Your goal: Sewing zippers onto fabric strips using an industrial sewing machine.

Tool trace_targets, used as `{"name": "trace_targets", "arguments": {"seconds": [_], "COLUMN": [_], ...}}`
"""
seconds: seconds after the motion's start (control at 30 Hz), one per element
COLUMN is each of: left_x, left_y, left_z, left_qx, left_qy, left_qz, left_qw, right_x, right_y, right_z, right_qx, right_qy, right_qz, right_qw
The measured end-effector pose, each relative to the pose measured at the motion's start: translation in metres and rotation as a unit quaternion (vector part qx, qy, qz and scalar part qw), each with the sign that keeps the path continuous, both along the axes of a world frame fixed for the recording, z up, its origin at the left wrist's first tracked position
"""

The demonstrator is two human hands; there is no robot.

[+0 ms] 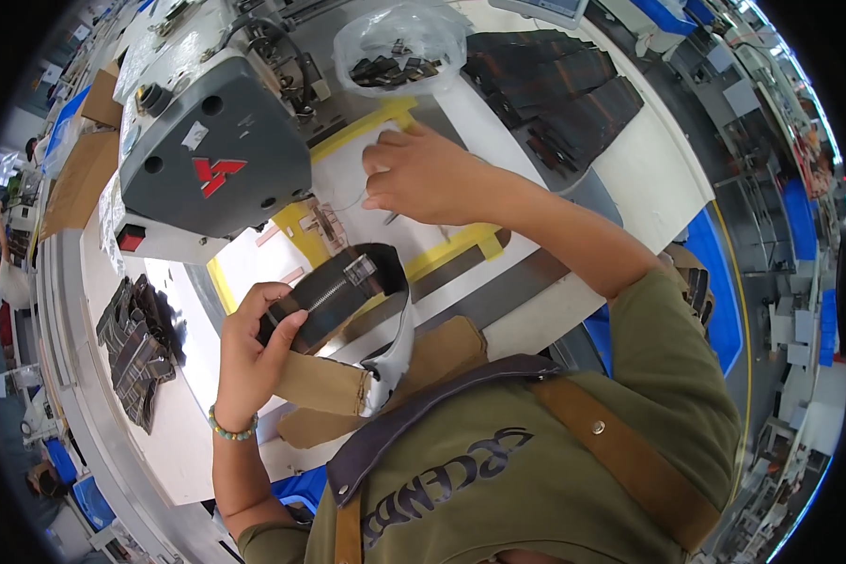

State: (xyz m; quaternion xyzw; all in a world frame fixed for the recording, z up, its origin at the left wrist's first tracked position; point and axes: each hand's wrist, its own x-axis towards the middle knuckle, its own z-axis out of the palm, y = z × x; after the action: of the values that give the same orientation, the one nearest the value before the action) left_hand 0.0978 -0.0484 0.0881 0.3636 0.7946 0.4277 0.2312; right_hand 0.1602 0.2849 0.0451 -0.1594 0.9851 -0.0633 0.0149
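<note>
My left hand (261, 346) pinches the near end of a dark fabric piece (321, 289), which carries a metal zipper (324, 305) and a small buckle (359, 271). The piece bends round in a loop, its pale underside facing the front. A tan strip (320, 383) stretches beneath that hand. Farther right, over the sewing machine's white bed, my right hand (425, 177) has its fingers curled and pressed together. What those fingertips hold, if anything, is too small to make out; a thin thread-like line shows close to them.
A grey sewing machine head (221, 141) stands at the left. Behind lie a clear plastic bag (399, 52) of dark small parts and a stack of dark plaid fabric pieces (555, 94). More plaid pieces (139, 352) lie at the left. Yellow tape (451, 256) borders the bed.
</note>
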Motion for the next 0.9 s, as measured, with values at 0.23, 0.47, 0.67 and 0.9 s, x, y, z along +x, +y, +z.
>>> {"name": "trace_targets", "arguments": {"seconds": [0.23, 0.47, 0.67, 0.9], "left_x": [0.045, 0.013, -0.02, -0.062], "left_y": [0.083, 0.166, 0.238, 0.275], "left_z": [-0.01, -0.036, -0.086, -0.113], "left_qx": [0.097, 0.169, 0.1, -0.025], "left_qy": [0.048, 0.232, 0.438, 0.456], "left_qz": [-0.09, -0.204, -0.136, -0.044], "left_qw": [0.99, 0.936, 0.883, 0.889], "right_x": [0.124, 0.321, 0.349, 0.112], "right_y": [-0.007, 0.045, 0.062, 0.101], "right_z": [0.055, 0.175, 0.164, 0.072], "right_qx": [-0.532, -0.098, 0.063, -0.132], "right_qy": [0.005, 0.091, 0.139, 0.17], "right_qz": [-0.129, -0.419, -0.479, -0.135], "right_qw": [0.837, 0.898, 0.864, 0.967]}}
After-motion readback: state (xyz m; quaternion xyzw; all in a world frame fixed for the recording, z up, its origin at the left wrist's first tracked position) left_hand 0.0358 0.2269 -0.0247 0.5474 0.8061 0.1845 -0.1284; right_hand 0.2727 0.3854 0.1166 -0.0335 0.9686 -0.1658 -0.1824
